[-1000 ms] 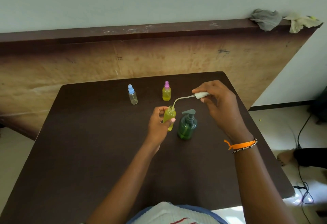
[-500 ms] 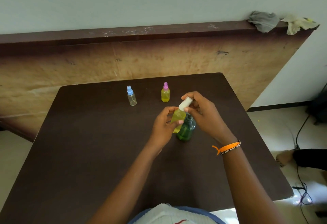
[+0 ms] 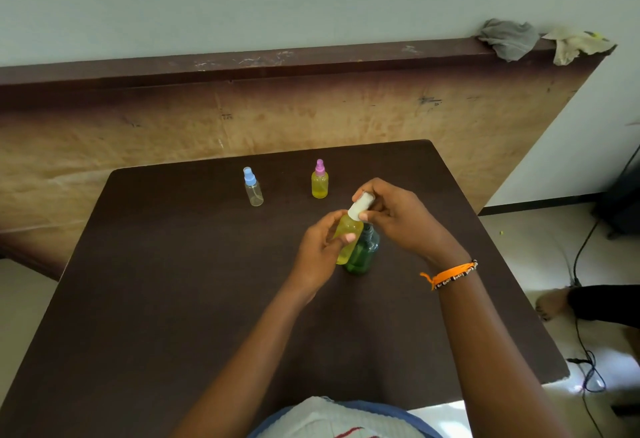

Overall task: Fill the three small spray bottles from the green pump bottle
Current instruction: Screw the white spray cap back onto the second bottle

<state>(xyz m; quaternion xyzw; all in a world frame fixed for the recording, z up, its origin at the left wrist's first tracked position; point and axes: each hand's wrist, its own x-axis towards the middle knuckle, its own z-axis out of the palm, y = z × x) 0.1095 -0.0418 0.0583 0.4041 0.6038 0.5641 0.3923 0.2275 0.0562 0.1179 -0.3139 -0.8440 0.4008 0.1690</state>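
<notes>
Head view: left hand [image 3: 320, 247] wraps the small yellow-filled plastic spray bottle [image 3: 347, 238], held tilted above the dark brown surface [image 3: 173, 282]; right hand [image 3: 398, 219] pinches its white spray cap [image 3: 360, 207] at the neck. Dark green translucent pump bottle [image 3: 363, 252] stands just behind, touching or nearly so (cannot tell). Risks: a cross-threaded cap would leak; the tilt could spill liquid; a knuckle could topple the green bottle. Clear blue-capped spray bottle [image 3: 252, 186] looks unfilled; yellow pink-capped spray bottle [image 3: 319, 179] looks filled.

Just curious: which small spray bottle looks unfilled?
The blue-capped bottle: its body is clear, while the pink-capped bottle and the held white-capped bottle show yellow liquid.
</notes>
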